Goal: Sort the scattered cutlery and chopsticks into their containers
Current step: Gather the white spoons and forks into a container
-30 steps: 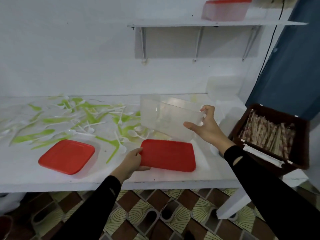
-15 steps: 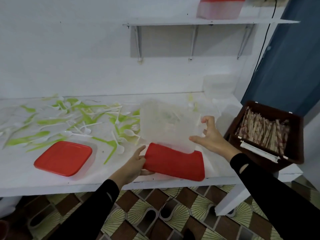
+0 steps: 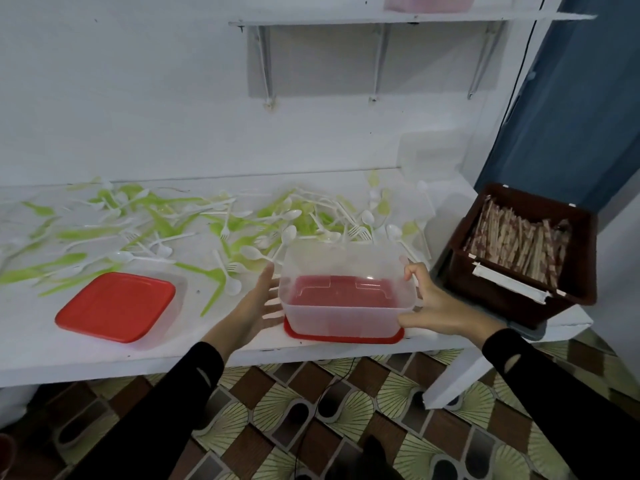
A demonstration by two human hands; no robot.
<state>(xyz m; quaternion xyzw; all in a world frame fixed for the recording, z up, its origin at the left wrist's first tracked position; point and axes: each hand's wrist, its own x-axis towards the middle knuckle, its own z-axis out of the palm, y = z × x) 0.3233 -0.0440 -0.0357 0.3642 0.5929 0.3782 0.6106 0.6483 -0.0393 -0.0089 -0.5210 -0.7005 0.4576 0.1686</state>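
Note:
A clear plastic container (image 3: 346,315) stands upright on a red lid (image 3: 343,338) near the front edge of the white table (image 3: 242,351). My left hand (image 3: 258,303) lies with straight fingers against its left wall. My right hand (image 3: 436,303) holds its right side, fingers curled at the rim corner and thumb along the base. White spoons and forks (image 3: 287,235) and green cutlery (image 3: 69,233) lie scattered across the table behind. A brown box (image 3: 502,296) at the right holds wrapped chopsticks (image 3: 519,237).
A second container closed with a red lid (image 3: 116,306) sits at the front left. Another clear container (image 3: 429,157) stands at the back right by the wall. A wall shelf (image 3: 381,19) hangs overhead with a pink box (image 3: 429,3) on it. Patterned floor lies below the table edge.
The clear container was tilted in the air in my right hand; now it stands on the red lid. My left hand has left the lid and moved to the container's left wall.

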